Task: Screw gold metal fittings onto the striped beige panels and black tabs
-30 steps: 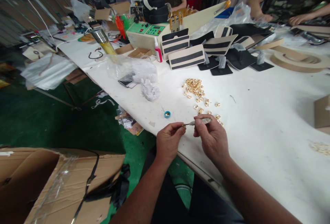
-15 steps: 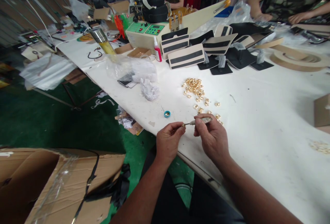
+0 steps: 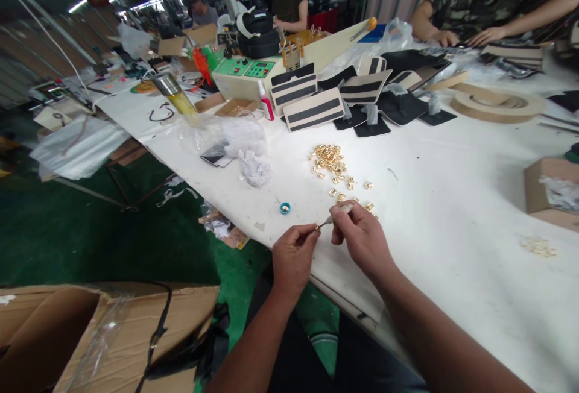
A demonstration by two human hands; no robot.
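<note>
Over the table's near edge, my left hand [image 3: 294, 255] pinches a small gold metal fitting [image 3: 318, 228] between thumb and fingertips. My right hand [image 3: 362, 237] is closed around the pale handle of a small screwdriver [image 3: 328, 220]. Its thin dark shaft slants down to the left, and the tip meets the fitting; the exact contact is too small to make out. Just beyond my hands lies a loose pile of gold fittings [image 3: 329, 159], with several scattered nearer and partly hidden by my right hand. A small blue cap [image 3: 284, 207] holding tiny pieces sits left of them.
Crumpled plastic [image 3: 256, 167] lies at the left. Black-and-beige panels [image 3: 314, 110] lie behind the pile, beside a machine with a green control panel [image 3: 246, 67]. A tape roll [image 3: 497, 106] and a carton [image 3: 536, 188] are to the right. Below left stands an open cardboard box [image 3: 181, 314].
The view has turned slightly right and up, so the table items appear farther left. My hands keep their grip; the screwdriver now slopes more steeply toward the fitting.
</note>
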